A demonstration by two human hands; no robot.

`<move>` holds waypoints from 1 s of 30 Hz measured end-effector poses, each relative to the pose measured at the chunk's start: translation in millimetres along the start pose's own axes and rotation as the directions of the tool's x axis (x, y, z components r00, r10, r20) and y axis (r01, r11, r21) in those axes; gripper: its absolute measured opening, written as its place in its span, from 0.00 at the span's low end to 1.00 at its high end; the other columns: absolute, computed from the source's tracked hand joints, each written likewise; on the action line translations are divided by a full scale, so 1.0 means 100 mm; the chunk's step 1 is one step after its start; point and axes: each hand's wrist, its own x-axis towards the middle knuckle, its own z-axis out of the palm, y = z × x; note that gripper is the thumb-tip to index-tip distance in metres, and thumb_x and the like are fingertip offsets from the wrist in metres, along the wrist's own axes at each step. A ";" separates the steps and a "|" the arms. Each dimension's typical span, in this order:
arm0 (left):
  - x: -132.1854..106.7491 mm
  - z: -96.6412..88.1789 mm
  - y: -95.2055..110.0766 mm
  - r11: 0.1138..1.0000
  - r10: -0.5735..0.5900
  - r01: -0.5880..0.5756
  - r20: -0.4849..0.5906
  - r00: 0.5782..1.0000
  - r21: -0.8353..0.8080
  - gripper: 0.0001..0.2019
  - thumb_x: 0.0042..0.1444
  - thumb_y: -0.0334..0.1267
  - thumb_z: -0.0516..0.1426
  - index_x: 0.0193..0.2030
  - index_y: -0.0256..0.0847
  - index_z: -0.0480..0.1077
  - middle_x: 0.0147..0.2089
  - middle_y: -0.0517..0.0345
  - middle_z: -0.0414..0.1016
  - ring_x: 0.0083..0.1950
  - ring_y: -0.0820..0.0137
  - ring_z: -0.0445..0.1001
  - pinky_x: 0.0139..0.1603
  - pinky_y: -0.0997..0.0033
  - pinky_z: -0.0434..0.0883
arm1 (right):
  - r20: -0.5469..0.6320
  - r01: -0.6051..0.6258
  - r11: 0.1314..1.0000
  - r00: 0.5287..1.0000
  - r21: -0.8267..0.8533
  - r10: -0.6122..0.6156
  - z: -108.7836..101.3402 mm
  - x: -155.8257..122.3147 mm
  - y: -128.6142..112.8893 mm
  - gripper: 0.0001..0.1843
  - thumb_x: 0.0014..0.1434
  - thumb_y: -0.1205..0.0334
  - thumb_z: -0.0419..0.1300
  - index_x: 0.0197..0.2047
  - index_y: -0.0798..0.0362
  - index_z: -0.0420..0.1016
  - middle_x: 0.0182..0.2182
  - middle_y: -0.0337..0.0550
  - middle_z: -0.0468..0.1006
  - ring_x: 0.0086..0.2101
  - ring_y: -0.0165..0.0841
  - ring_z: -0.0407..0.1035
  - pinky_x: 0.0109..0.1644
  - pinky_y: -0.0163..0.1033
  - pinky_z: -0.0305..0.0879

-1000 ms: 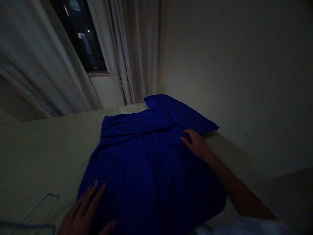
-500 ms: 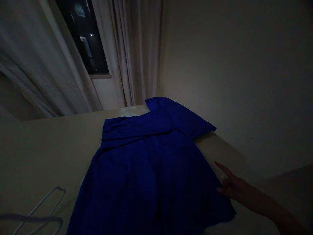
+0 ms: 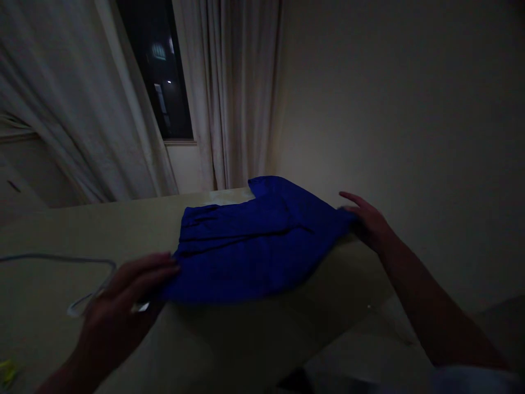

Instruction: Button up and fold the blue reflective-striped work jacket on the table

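A dark blue shirt (image 3: pixel 250 262) lies on the table, a sleeve-like part jutting out at the far right and folded layers across its far end. Its near edge is lifted between my two hands. At the left corner, my left hand (image 3: pixel 127 290) is closed on the cloth, slightly blurred. My right hand (image 3: pixel 367 219) pinches the right corner, with the index finger stretched out above the fabric. Close to my left hand, a thin wire hanger (image 3: pixel 61 257) rests on the table, partly hidden behind that hand.
The pale table (image 3: pixel 229 345) reaches back to light curtains (image 3: pixel 238 98) and a dark window (image 3: pixel 164 82). A plain wall (image 3: pixel 394 120) rises along the right side. Something small and yellow (image 3: pixel 7 372) sits at the lower left edge.
My left hand has come into view and holds the shirt. My right hand has moved up and away from me. The shirt's near part has been lifted and brought toward its far end.
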 end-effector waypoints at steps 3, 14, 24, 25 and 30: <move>1.14 0.04 0.18 0.975 0.219 -0.218 -0.264 0.939 0.036 0.29 0.64 0.56 0.57 0.67 0.44 0.68 0.77 0.51 0.58 0.78 0.52 0.56 0.78 0.45 0.59 | -0.124 0.042 0.986 0.992 0.162 -0.022 0.58 0.74 -0.15 0.30 0.66 0.46 0.59 0.67 0.47 0.66 0.45 0.47 0.81 0.40 0.36 0.79 0.43 0.40 0.78; 0.73 0.90 -1.13 0.887 -0.389 0.293 0.239 0.890 0.356 0.39 0.60 0.59 0.50 0.64 0.21 0.65 0.56 0.20 0.76 0.59 0.36 0.77 0.58 0.40 0.74 | 0.678 0.739 0.178 0.669 -0.650 -0.304 1.08 0.20 1.21 0.22 0.62 0.64 0.67 0.60 0.51 0.77 0.59 0.55 0.78 0.58 0.49 0.71 0.64 0.56 0.65; -0.38 0.68 -0.88 0.459 -0.616 0.796 0.503 0.606 -0.395 0.50 0.39 0.68 0.67 0.68 0.51 0.63 0.49 0.48 0.85 0.46 0.43 0.85 0.43 0.46 0.85 | 0.686 0.405 0.699 0.708 -0.589 0.167 0.19 -0.31 0.61 0.10 0.64 0.56 0.64 0.46 0.46 0.83 0.39 0.43 0.85 0.41 0.40 0.78 0.46 0.41 0.74; -0.58 0.65 -0.94 0.425 -0.648 0.815 0.496 0.578 -0.394 0.50 0.37 0.71 0.67 0.67 0.53 0.65 0.48 0.49 0.85 0.47 0.41 0.85 0.43 0.43 0.86 | 0.675 0.292 0.768 0.699 -0.570 0.235 -0.01 -0.41 0.56 0.17 0.60 0.51 0.67 0.51 0.45 0.83 0.42 0.43 0.85 0.42 0.41 0.79 0.47 0.42 0.75; -0.75 0.61 -1.09 0.460 -0.674 0.815 0.460 0.579 -0.352 0.53 0.32 0.72 0.70 0.66 0.55 0.64 0.59 0.47 0.81 0.61 0.39 0.78 0.55 0.43 0.84 | 0.206 -0.043 0.766 0.952 -0.641 0.225 -0.36 -0.68 0.83 0.33 0.53 0.35 0.70 0.52 0.52 0.80 0.51 0.55 0.83 0.50 0.50 0.78 0.57 0.53 0.75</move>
